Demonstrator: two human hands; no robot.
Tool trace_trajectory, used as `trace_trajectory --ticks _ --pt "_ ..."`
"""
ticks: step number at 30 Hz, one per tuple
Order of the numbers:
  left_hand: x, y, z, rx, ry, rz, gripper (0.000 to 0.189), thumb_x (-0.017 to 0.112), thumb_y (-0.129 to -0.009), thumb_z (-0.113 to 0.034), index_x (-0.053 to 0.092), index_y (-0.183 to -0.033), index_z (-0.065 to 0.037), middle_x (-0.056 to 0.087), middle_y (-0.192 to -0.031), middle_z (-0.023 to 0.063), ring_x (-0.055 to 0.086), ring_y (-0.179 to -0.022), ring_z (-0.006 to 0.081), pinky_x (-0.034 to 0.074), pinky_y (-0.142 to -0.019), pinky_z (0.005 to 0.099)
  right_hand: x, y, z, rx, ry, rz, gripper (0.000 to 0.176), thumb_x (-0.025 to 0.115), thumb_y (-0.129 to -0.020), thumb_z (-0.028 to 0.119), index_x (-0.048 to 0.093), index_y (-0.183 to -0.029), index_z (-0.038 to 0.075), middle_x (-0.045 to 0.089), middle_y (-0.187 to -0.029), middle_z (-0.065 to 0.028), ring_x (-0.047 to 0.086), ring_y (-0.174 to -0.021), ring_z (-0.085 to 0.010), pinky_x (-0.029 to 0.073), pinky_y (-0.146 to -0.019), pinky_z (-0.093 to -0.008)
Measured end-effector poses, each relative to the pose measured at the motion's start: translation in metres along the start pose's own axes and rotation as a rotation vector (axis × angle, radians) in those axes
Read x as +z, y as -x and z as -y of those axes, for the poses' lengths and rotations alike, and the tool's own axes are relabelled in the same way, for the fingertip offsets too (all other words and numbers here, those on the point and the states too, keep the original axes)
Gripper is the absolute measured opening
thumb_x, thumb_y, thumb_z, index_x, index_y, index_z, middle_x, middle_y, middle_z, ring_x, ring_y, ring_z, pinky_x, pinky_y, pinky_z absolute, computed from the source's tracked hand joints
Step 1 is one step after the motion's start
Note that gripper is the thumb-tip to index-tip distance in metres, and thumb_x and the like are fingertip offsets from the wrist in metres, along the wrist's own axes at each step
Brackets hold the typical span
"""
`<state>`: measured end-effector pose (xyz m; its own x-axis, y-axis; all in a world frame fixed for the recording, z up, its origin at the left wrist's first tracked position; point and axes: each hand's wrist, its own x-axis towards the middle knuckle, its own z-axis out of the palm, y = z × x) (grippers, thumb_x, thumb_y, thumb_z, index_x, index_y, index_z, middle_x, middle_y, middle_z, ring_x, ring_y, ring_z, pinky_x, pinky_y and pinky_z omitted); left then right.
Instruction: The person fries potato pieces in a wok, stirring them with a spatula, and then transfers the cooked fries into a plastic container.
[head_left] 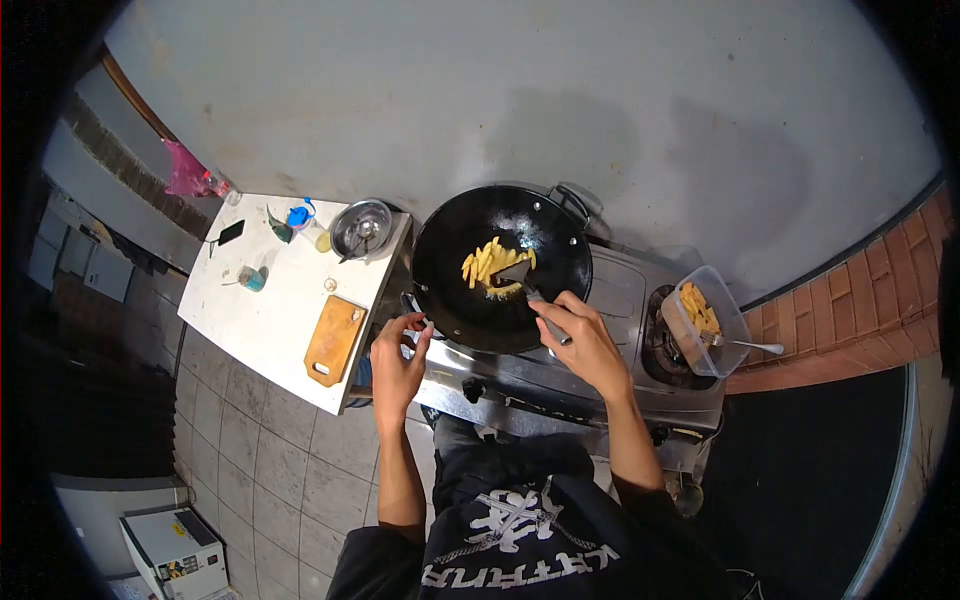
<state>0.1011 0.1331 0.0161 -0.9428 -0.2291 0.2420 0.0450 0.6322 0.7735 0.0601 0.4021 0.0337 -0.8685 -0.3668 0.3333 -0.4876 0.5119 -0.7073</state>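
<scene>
A black wok [450,220] sits on the stove with a heap of yellow potato fries [484,262] in its middle. My right hand [588,340] is closed around the grey handle of a spatula [517,272], whose dark blade touches the fries. At the wok's near left side, my left hand [398,362] has its thumb and fingers curled about the wok handle [412,303]; the fingers partly cover it.
Right of the wok, a clear plastic container [735,325] holds fried pieces and a fork [750,346]. The white table [270,330] at left carries a metal bowl [361,228], an orange cutting board [335,340], a blue-capped bottle [300,216] and a phone [231,232]. A wall stands behind.
</scene>
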Motion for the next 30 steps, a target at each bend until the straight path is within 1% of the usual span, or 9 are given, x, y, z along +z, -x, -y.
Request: trace_trajectory --ticks 3,7,11,14,16,21,24,27,30 --pt "0.001 -0.001 -0.002 -0.077 0.003 0.022 0.025 0.073 -0.090 -0.014 0.070 -0.109 0.002 0.067 -0.087 0.0108 0.065 -0.075 0.0184 0.051 -0.072 0.0335 0.008 -0.001 0.008 0.045 -0.048 -0.009 0.029 0.069 -0.089 0.005 0.067 -0.117 -0.003 0.057 -0.089 -0.0162 0.060 -0.071 -0.0304 0.049 -0.069 -0.0406" --pt "0.001 -0.005 -0.008 -0.127 -0.004 0.043 0.026 0.072 -0.090 -0.013 0.069 -0.111 0.002 0.067 -0.087 0.0110 0.066 -0.077 0.0191 0.052 -0.072 0.0336 0.026 0.005 0.003 0.000 -0.056 -0.010 0.028 0.069 -0.089 0.005 0.067 -0.116 -0.003 0.058 -0.088 -0.0167 0.060 -0.072 -0.0321 0.049 -0.070 -0.0403" --pt "-0.002 -0.003 -0.005 -0.109 -0.019 0.026 0.025 0.072 -0.091 -0.014 0.069 -0.110 0.002 0.067 -0.086 0.0118 0.068 -0.078 0.0209 0.052 -0.073 0.0334 0.004 0.009 0.007 0.054 -0.025 -0.019 0.028 0.068 -0.090 0.004 0.067 -0.117 -0.002 0.058 -0.087 -0.0173 0.061 -0.072 -0.0316 0.049 -0.068 -0.0401" --pt "-0.003 -0.001 -0.004 -0.121 -0.028 0.038 0.025 0.072 -0.091 -0.014 0.070 -0.110 0.002 0.068 -0.085 0.0123 0.069 -0.078 0.0215 0.052 -0.074 0.0340 0.008 -0.003 0.008 0.093 -0.060 -0.115 0.028 0.067 -0.090 0.004 0.067 -0.117 -0.002 0.059 -0.089 -0.0184 0.062 -0.074 -0.0331 0.050 -0.068 -0.0389" --pt "-0.001 0.000 -0.001 -0.032 -0.042 -0.006 0.023 0.073 -0.089 -0.013 0.069 -0.106 0.002 0.068 -0.086 0.0139 0.066 -0.064 0.0222 0.050 -0.061 0.0340 0.022 -0.016 0.001 0.097 -0.064 -0.207 0.027 0.067 -0.090 0.005 0.067 -0.116 -0.002 0.062 -0.093 -0.0198 0.063 -0.080 -0.0369 0.051 -0.071 -0.0408" --pt "-0.003 0.001 -0.004 -0.017 -0.051 0.001 0.023 0.072 -0.090 -0.015 0.070 -0.105 0.002 0.071 -0.084 0.0142 0.066 -0.061 0.0212 0.050 -0.058 0.0329 0.050 -0.040 -0.004 -0.021 -0.153 -0.230 0.026 0.067 -0.090 0.005 0.067 -0.114 -0.004 0.062 -0.093 -0.0201 0.064 -0.082 -0.0378 0.051 -0.074 -0.0428" --pt "-0.004 0.001 -0.007 -0.030 -0.036 0.006 0.023 0.072 -0.090 -0.016 0.070 -0.103 0.003 0.072 -0.084 0.0149 0.068 -0.062 0.0216 0.051 -0.058 0.0321 0.050 -0.029 -0.003 -0.076 -0.136 -0.098 0.027 0.068 -0.090 0.005 0.067 -0.115 -0.004 0.061 -0.095 -0.0195 0.064 -0.080 -0.0362 0.051 -0.073 -0.0422" --pt "-0.007 0.002 -0.008 -0.059 0.002 0.020 0.023 0.072 -0.091 -0.017 0.071 -0.102 0.003 0.073 -0.084 0.0155 0.070 -0.065 0.0225 0.052 -0.059 0.0315 0.030 -0.014 0.001 -0.027 -0.067 0.003 0.028 0.068 -0.090 0.005 0.066 -0.117 -0.003 0.061 -0.097 -0.0192 0.064 -0.080 -0.0359 0.051 -0.073 -0.0421" --pt "-0.005 0.002 -0.006 -0.048 -0.008 0.024 0.023 0.071 -0.091 -0.017 0.071 -0.101 0.004 0.073 -0.083 0.0157 0.071 -0.067 0.0229 0.052 -0.061 0.0314 0.027 -0.016 0.000 -0.015 -0.068 -0.044 0.028 0.068 -0.090 0.005 0.066 -0.118 -0.002 0.060 -0.097 -0.0192 0.064 -0.081 -0.0372 0.051 -0.074 -0.0433"
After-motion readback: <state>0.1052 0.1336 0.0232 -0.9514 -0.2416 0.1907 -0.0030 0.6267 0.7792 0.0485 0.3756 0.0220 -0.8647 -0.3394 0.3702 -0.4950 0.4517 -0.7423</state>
